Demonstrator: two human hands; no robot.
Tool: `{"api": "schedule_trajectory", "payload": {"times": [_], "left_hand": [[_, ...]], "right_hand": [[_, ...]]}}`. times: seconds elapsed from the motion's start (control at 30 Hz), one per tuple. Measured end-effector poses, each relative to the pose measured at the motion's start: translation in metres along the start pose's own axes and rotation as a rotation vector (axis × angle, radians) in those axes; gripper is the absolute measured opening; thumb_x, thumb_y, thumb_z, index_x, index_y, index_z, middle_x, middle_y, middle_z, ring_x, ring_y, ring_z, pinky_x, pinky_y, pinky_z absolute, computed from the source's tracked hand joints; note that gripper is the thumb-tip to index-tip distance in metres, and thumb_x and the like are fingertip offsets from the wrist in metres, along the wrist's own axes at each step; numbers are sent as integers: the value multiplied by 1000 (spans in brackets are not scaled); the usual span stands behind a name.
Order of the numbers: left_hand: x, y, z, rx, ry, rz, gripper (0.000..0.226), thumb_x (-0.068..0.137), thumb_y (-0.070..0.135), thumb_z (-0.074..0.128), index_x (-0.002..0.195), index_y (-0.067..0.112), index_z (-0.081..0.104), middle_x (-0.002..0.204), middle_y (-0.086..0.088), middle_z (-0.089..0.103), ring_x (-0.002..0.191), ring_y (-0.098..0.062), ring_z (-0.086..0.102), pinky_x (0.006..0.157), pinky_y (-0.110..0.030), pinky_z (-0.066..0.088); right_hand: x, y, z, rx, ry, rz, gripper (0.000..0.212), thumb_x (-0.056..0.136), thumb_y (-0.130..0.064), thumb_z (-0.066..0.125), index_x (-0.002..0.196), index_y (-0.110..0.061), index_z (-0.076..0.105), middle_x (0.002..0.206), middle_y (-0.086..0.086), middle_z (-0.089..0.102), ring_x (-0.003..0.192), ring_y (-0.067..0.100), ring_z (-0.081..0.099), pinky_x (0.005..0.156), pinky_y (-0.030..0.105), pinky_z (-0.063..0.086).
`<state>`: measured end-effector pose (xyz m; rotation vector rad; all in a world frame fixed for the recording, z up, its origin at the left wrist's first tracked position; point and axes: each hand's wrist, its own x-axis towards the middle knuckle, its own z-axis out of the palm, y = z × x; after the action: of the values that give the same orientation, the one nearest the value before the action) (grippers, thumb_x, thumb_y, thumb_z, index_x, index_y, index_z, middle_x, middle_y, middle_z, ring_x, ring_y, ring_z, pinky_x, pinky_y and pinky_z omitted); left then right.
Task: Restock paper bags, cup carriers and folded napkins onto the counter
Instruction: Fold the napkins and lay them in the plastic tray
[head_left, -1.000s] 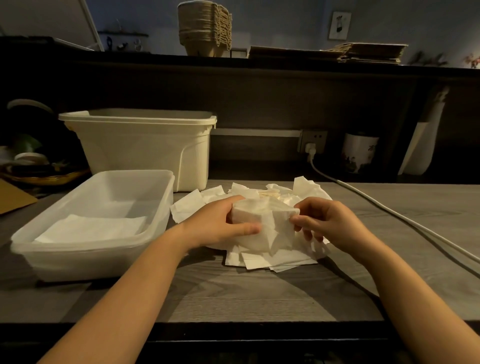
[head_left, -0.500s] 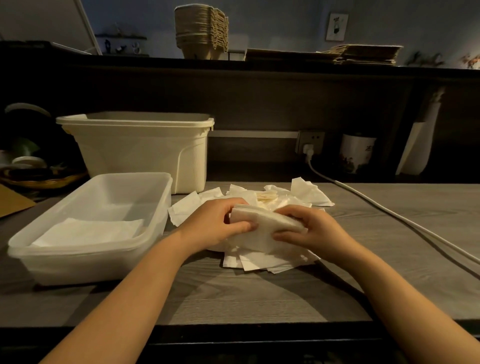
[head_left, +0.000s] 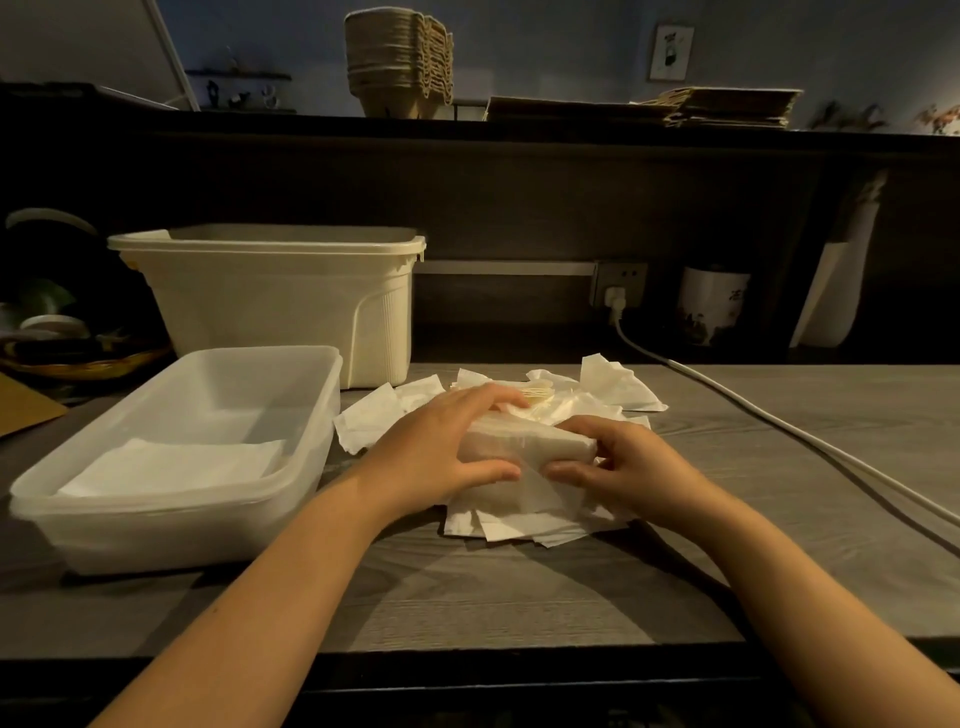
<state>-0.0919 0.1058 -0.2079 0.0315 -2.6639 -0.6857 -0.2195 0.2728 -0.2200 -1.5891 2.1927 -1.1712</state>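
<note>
Head view: a folded napkin stack (head_left: 524, 447) is gripped by the left hand (head_left: 441, 452) and right hand (head_left: 631, 470), over loose napkins (head_left: 623, 387) at the middle of the desk (head_left: 519, 597). Writing on the mug (head_left: 714, 306) is unreadable.

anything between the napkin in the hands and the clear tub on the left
Nothing visible. The left hand and right hand hold the napkin; the open tub sits just left of it.
</note>
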Motion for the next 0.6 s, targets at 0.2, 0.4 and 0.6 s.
{"api": "schedule_trajectory", "payload": {"times": [0.2,0.4,0.6], "left_hand": [[2,-6,3,56,59,-28,32,84,35,65,115,35,56,113,14,60,101,-9,54,85,-36,49],[3,-5,1,-203,105,-106,20,84,33,65,100,38,55,101,24,57,96,-3,56,80,-25,51],[5,-6,-3,-428,148,-219,20,85,30,64,102,35,56,105,11,63,98,-9,61,83,-30,53]], "right_hand": [[0,0,2,-73,64,-49,36,83,-26,67,108,-42,47,101,-20,54,91,4,56,74,16,50],[-1,-6,1,35,201,-83,46,87,-19,59,108,-55,41,98,-20,54,84,4,61,72,22,56],[-4,-9,1,234,17,-128,57,68,-32,69,115,-52,45,123,-28,43,100,2,60,81,22,54]]}}
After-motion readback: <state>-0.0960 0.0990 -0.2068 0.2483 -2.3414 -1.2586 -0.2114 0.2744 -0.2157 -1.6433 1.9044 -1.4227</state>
